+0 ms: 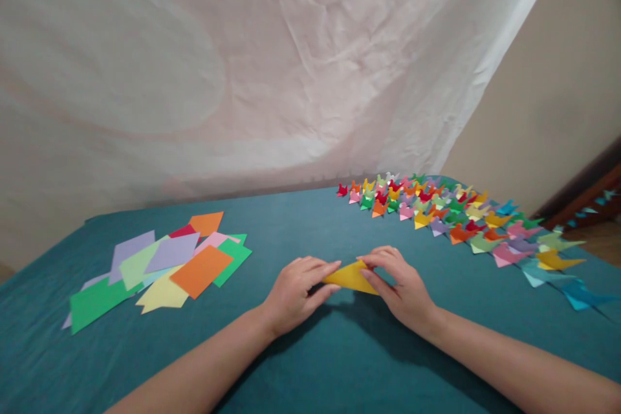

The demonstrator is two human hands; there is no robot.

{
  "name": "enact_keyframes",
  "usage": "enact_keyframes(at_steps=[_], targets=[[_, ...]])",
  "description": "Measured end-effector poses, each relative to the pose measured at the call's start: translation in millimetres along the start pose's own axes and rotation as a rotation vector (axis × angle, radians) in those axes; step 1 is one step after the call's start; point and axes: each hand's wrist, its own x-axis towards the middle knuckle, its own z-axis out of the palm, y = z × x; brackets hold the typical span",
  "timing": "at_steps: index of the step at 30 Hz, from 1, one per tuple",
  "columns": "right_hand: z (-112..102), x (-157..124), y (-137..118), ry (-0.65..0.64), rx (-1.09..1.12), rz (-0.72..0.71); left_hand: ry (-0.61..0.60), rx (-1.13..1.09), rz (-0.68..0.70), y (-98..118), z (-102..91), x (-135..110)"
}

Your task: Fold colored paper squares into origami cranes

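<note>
A yellow paper [350, 275], folded into a triangle, lies on the teal table cover [310, 226] between my two hands. My left hand [295, 293] pinches its left corner with thumb and fingers. My right hand [400, 284] presses and grips its right side, fingers curled over the top edge. Both forearms reach in from the bottom of the view.
A loose pile of flat coloured paper sheets [165, 265] lies at the left. Several folded paper birds [456, 217] in many colours stand in rows at the right, running toward the table's right edge. A white cloth [242, 77] hangs behind the table.
</note>
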Motion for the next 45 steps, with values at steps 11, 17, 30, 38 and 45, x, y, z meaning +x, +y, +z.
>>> enact_keyframes(at_steps=[11,17,30,38,45], targets=[[7.6,-3.6,6.4,0.039,0.059,0.139,-0.023,0.001,0.029,-0.7,4.3,-3.1],[5.6,-1.2,2.8,-0.009,0.082,0.113,0.008,0.022,0.048,-4.9,5.0,-2.7],[2.1,0.2,-3.0,-0.125,0.123,0.130,0.089,0.022,-0.070,-7.5,2.8,-1.3],[2.3,-1.2,-2.8,-0.147,0.100,0.159,0.117,-0.021,-0.111,-6.3,2.6,0.6],[0.6,0.0,-5.3,-0.173,0.136,0.188,0.095,-0.035,-0.116,-6.6,0.7,1.1]])
